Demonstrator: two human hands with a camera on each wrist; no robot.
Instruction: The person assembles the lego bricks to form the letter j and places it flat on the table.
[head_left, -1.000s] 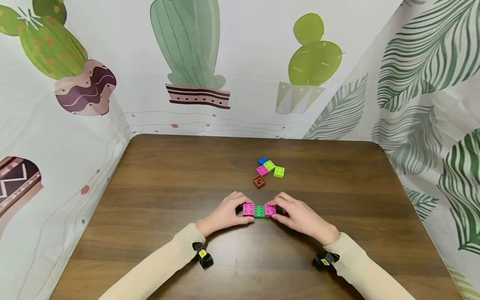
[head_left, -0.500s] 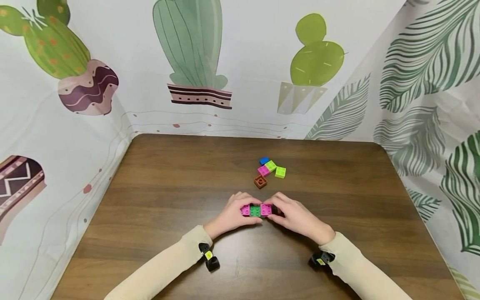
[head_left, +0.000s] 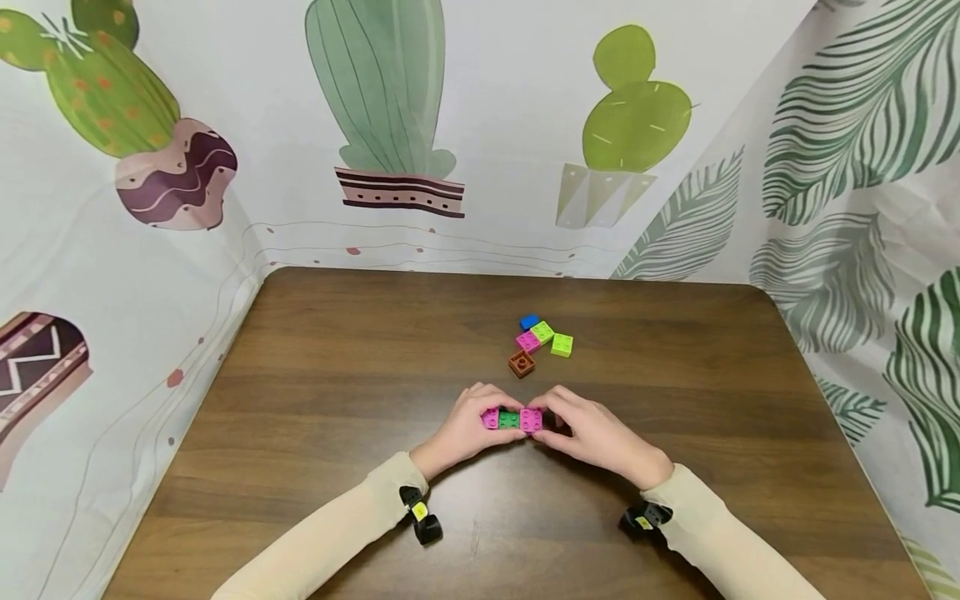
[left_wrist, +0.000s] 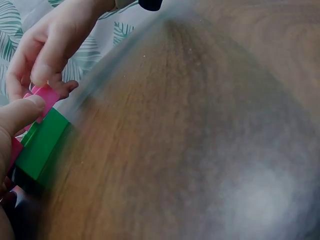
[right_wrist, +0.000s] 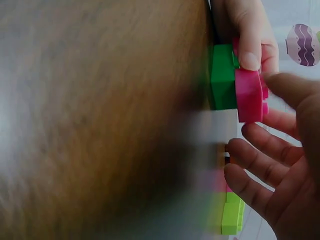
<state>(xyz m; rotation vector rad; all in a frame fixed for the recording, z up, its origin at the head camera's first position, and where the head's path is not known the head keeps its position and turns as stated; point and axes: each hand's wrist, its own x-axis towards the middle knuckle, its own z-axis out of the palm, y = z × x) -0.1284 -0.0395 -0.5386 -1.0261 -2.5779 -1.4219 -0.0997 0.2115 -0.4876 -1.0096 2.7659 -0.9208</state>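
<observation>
A long green building brick carries a pink brick at its left end and another pink brick at its right end. My left hand holds this assembly from the left, fingers behind and thumb in front. Its fingers partly cover the left pink brick. In the right wrist view the left thumb touches the right-end pink brick, which juts past the end of the green brick. My right hand pinches that same pink brick between thumb and index finger, the other fingers apart from it.
Beyond the hands lie a brown brick with its hollow side up, a loose pink brick, two lime bricks, one touching the pink and one to the right, and a blue brick. A patterned cloth hangs behind the wooden table.
My left hand has slid right along the bricks, its thumb now at the right pink brick. The assembly and right hand have shifted slightly left. The loose bricks keep their arrangement.
</observation>
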